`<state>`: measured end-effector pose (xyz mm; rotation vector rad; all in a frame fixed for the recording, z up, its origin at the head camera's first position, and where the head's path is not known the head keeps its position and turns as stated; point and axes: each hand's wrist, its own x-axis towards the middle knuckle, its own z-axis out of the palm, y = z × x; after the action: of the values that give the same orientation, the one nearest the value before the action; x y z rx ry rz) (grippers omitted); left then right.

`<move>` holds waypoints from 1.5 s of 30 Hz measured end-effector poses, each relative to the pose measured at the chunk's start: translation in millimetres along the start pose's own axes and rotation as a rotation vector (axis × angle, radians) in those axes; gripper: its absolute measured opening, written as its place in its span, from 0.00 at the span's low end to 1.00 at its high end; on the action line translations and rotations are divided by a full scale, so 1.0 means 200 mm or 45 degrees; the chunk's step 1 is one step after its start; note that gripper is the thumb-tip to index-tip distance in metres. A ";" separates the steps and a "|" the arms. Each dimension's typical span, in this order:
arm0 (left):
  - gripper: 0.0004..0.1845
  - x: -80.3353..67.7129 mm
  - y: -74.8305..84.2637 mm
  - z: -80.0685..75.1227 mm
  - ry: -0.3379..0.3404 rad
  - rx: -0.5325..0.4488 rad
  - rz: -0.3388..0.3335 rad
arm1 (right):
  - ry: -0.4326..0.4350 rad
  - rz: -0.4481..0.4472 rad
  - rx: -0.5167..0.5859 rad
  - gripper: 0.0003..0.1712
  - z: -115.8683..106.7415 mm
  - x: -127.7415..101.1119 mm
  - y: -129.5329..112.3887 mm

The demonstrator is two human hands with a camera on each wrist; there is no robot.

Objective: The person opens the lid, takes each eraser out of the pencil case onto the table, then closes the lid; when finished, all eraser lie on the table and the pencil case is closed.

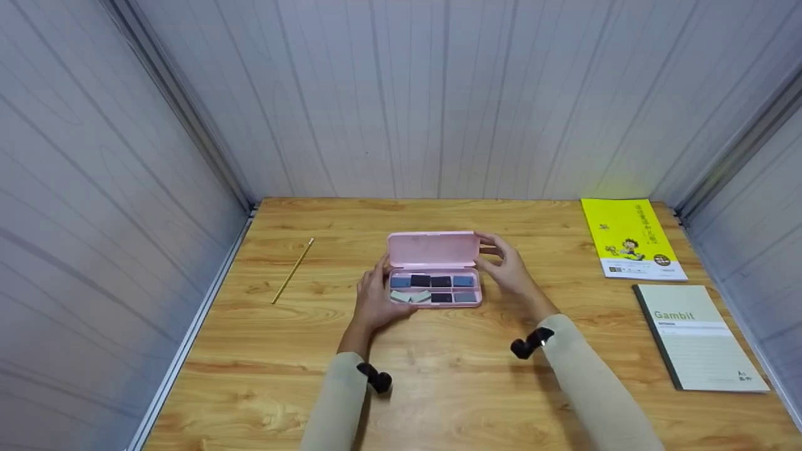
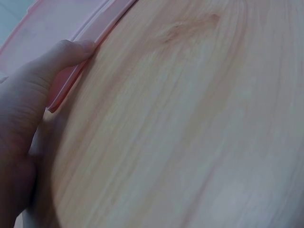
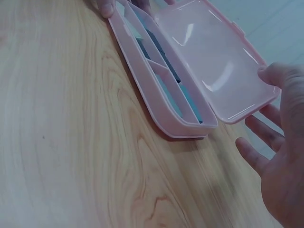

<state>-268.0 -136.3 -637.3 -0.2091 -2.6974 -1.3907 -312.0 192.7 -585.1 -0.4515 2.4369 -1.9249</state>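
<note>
Centrally in the head view, a pink case (image 1: 451,305) lay open on the table (image 1: 451,388), with blocks (image 1: 441,282) in its compartments. The left hand (image 1: 374,299) gripped the case's left end; the right hand (image 1: 510,272) grasped the lid (image 1: 432,250) by its right edge. A pencil (image 1: 292,271) lay left of centre, a yellow book (image 1: 633,232) and a notebook (image 1: 698,357) at right.

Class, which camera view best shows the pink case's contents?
The head view: looking down into the pink case, it shows both rows of blocks. The right wrist view is closer but slanted, hiding parts of them; the left wrist view shows part of the case, no blocks clearly.
</note>
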 end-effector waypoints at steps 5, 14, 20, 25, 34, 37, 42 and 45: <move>0.78 0.00 0.00 0.00 0.000 -0.003 -0.005 | -0.010 -0.008 -0.011 0.34 -0.02 -0.04 0.02; 0.79 0.00 0.00 -0.01 -0.005 0.040 -0.009 | -0.052 0.033 -0.114 0.35 -0.07 -0.13 0.04; 0.79 0.00 0.00 -0.02 -0.016 0.037 -0.015 | -0.100 0.033 -0.190 0.34 -0.07 -0.17 0.03; 0.78 0.00 0.00 -0.02 -0.024 0.032 -0.020 | -0.139 -0.004 -0.225 0.33 -0.05 -0.18 0.02; 0.77 0.00 0.02 -0.01 -0.018 0.029 -0.031 | -0.239 0.015 -0.239 0.33 0.01 -0.19 0.03; 0.77 0.00 0.02 -0.01 -0.018 0.025 -0.036 | -0.261 0.005 -0.278 0.32 0.02 -0.18 0.04; 0.78 0.00 0.02 0.00 -0.017 0.037 -0.039 | -0.285 -0.006 -0.337 0.30 0.03 -0.18 0.05; 0.78 0.00 0.02 0.00 -0.016 0.031 -0.046 | -0.289 -0.009 -0.330 0.30 0.04 -0.17 0.05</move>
<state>-266.4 -134.8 -633.5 -0.1691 -2.7401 -1.3697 -280.2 195.7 -602.7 -0.6443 2.5396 -1.4695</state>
